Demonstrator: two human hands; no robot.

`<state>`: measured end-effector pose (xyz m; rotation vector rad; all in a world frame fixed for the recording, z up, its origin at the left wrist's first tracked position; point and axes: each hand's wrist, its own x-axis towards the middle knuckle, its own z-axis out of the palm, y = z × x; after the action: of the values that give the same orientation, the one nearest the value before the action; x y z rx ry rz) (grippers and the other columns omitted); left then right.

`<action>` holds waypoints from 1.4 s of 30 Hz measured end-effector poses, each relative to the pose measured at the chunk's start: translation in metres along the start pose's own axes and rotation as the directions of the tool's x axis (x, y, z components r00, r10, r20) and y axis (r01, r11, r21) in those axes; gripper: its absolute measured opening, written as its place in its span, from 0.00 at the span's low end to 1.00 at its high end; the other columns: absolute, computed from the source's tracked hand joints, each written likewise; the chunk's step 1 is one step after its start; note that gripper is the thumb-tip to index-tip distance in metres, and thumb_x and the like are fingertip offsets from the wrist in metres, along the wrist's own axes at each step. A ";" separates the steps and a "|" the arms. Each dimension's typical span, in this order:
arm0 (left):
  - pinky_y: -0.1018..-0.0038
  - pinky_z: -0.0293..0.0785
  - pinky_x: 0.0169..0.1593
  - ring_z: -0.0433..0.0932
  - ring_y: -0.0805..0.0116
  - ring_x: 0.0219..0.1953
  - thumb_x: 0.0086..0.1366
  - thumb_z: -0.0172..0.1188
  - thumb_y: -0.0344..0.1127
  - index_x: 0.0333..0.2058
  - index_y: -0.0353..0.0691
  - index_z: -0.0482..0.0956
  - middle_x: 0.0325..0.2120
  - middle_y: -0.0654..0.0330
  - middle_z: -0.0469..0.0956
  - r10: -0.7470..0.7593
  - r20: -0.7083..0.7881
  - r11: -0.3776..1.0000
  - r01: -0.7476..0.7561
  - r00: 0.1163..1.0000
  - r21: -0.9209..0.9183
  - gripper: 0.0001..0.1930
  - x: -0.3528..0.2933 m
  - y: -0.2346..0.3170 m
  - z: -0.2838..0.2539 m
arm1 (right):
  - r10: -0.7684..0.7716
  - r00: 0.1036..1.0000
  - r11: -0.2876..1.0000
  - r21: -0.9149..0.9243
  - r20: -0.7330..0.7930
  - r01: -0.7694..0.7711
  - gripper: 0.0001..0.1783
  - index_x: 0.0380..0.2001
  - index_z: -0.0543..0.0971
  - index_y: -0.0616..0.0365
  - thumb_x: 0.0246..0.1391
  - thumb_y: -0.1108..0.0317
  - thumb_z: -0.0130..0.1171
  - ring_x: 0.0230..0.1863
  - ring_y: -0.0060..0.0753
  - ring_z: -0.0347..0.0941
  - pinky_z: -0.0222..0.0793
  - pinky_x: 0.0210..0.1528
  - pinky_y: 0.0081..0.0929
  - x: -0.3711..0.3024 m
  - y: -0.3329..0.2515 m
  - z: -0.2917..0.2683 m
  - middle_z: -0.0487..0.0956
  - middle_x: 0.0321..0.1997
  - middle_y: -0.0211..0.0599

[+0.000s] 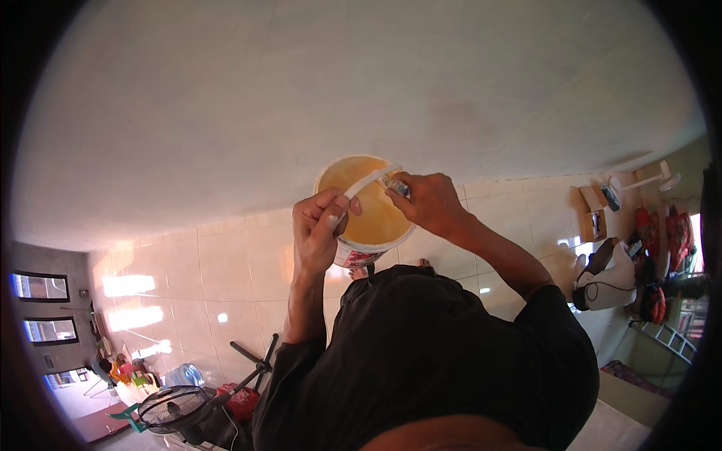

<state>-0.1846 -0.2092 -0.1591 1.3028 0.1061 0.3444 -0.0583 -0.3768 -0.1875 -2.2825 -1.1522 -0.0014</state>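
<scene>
A white bucket [380,225] with a yellowish inside and printed side stands below my hands, close to the wall. My left hand [320,222] is closed around the near end of a long, thin white strip [364,183], slightly curved, which slants up to the right over the bucket. Whitish smears mark the fingers of this hand. At the bucket's right rim, my right hand [430,199] grips a small crumpled, grey-and-white thing [396,185] against the strip's far end. Its kind is too small to make out.
A pale wall [361,83] rises ahead of a tiled floor [226,255]. At the left are a standing fan [174,408], a crossed metal base [260,365] and a water jug [183,375]. A white tank [606,284], cardboard box [592,213] and ladder [668,340] are at the right.
</scene>
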 end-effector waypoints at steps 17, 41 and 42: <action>0.82 0.43 0.20 0.49 0.84 0.14 0.63 0.48 0.32 0.25 0.29 0.74 0.11 0.72 0.58 0.099 -0.034 0.989 -0.102 0.995 -0.106 0.12 0.004 -0.007 0.015 | 0.174 0.936 0.534 0.769 0.305 -0.350 0.12 0.33 0.79 0.68 0.45 0.72 0.66 0.29 0.22 0.77 0.73 0.34 0.20 -0.005 -0.004 -0.029 0.81 0.30 0.37; 0.82 0.42 0.19 0.49 0.85 0.14 0.64 0.49 0.31 0.29 0.27 0.75 0.13 0.71 0.60 0.124 -0.012 0.974 -0.124 0.992 -0.192 0.11 0.004 -0.011 0.014 | 0.199 0.957 0.554 0.781 0.212 -0.288 0.12 0.33 0.80 0.66 0.45 0.70 0.68 0.31 0.17 0.75 0.72 0.36 0.19 -0.016 -0.013 -0.029 0.81 0.30 0.33; 0.82 0.42 0.19 0.49 0.85 0.14 0.64 0.49 0.31 0.29 0.27 0.75 0.13 0.71 0.60 0.128 -0.014 0.973 -0.129 0.992 -0.191 0.12 0.004 -0.012 0.013 | 0.195 0.965 0.556 0.790 0.177 -0.258 0.13 0.33 0.81 0.64 0.45 0.69 0.67 0.30 0.18 0.76 0.73 0.35 0.20 -0.016 -0.011 -0.025 0.81 0.29 0.35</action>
<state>-0.1748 -0.2224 -0.1671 1.1214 -0.0107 0.4550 -0.0702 -0.3959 -0.1654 -1.5550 -0.6439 0.6002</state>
